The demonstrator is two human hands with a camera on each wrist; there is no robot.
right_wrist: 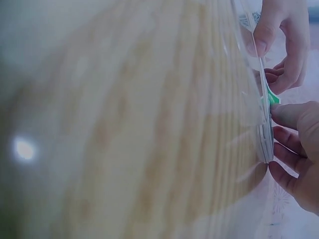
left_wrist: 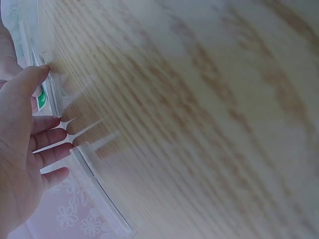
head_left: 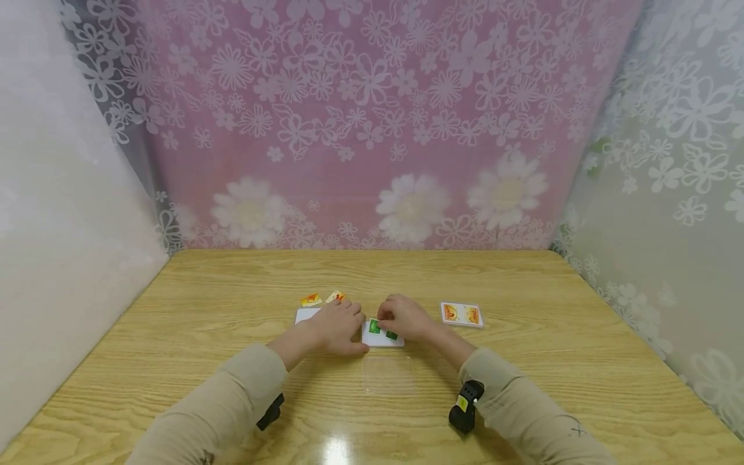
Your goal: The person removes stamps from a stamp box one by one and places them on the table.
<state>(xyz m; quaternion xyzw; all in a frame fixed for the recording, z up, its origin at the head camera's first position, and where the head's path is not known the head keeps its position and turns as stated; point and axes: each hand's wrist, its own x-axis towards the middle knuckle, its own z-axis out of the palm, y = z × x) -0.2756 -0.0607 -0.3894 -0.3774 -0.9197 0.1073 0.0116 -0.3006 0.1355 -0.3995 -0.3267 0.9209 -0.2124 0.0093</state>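
Note:
A flat white case [head_left: 380, 341] lies in front of me, with a small green picture card [head_left: 374, 326] and a second green card [head_left: 392, 335] on it. My left hand [head_left: 337, 328] steadies its left side with fairly straight fingers; in the left wrist view the thumb [left_wrist: 35, 77] touches the case's edge. Thumb and forefinger of my right hand [head_left: 407, 318] pinch the first green card. Seen from the right wrist, the thumb [right_wrist: 286, 114] meets the green piece [right_wrist: 272, 98], while other fingers rest by the case's edge. The second card is partly covered by the right hand.
Another white case [head_left: 305, 314] lies partly under the left hand. Two orange-yellow cards, one on the left [head_left: 310, 299] and one on the right [head_left: 334, 296], sit behind it. A clear plastic lid [head_left: 388, 376] lies nearest me. A case with orange pictures [head_left: 462, 314] lies to the right.

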